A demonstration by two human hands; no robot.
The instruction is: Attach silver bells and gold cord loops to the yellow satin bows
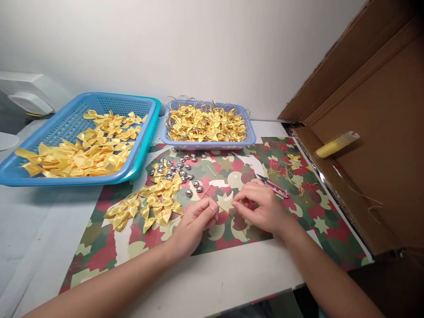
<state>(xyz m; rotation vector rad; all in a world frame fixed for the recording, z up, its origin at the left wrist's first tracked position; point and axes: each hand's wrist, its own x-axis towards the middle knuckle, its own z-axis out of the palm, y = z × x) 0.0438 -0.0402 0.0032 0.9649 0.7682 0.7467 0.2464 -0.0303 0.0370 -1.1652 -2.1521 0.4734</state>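
My left hand (202,216) is closed in a pinch on a thin gold cord (226,212), which sticks out on both sides of the fingertips. Just to its right, my right hand (260,205) also has thumb and forefinger pressed together; what lies between them is too small to make out. Yellow satin bows (160,201) lie in a loose group left of my left hand. Behind them are several shiny silver bells (179,167). A pink-handled snipping tool (280,190) rests beside my right hand, partly hidden by it.
A blue basket (66,180) of yellow bows stands at left, stacked on a teal one. Behind my hands, a smaller basket (208,145) holds bows with gold cord loops. Thread scraps (291,174) lie at right, near a cardboard wall (374,110) holding a yellow tube (336,145).
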